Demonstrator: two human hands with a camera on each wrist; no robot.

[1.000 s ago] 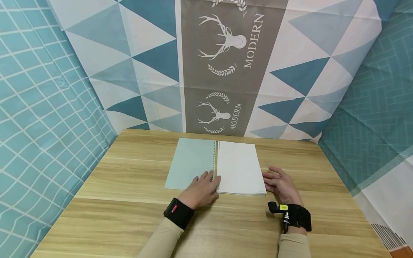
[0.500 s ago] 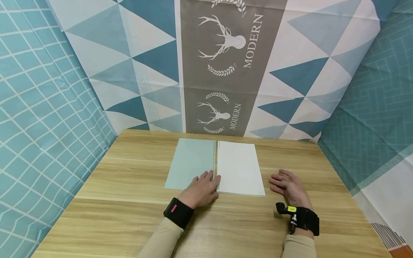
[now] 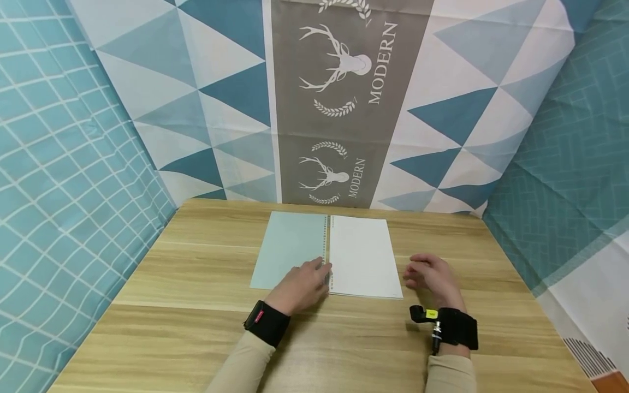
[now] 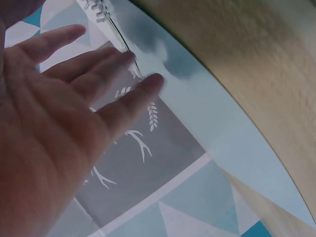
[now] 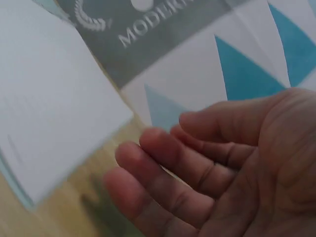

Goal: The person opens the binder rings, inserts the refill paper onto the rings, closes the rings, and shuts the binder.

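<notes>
A spiral-bound notebook lies open on the table, its pale green cover [image 3: 290, 240] to the left and a white page [image 3: 363, 256] to the right. My left hand [image 3: 300, 285] rests with spread fingers over the lower part of the binding, at the cover's edge. In the left wrist view the cover [image 4: 217, 108] curves past the fingertips. Just off the page's right edge is my right hand [image 3: 437, 277], fingers loosely bent and holding nothing. The right wrist view has the page's corner [image 5: 118, 121] apart from these fingertips.
The wooden table [image 3: 196, 284] reaches back to a patterned cloth wall [image 3: 324, 109] with triangles and deer heads. Tile-patterned cloth [image 3: 73, 164] hangs on the left, and a teal sheet [image 3: 565, 180] on the right.
The right hand first drew away from the page's edge to the right, then came back towards it with fingers more bent. The left hand stays on the binding, shifted slightly left.
</notes>
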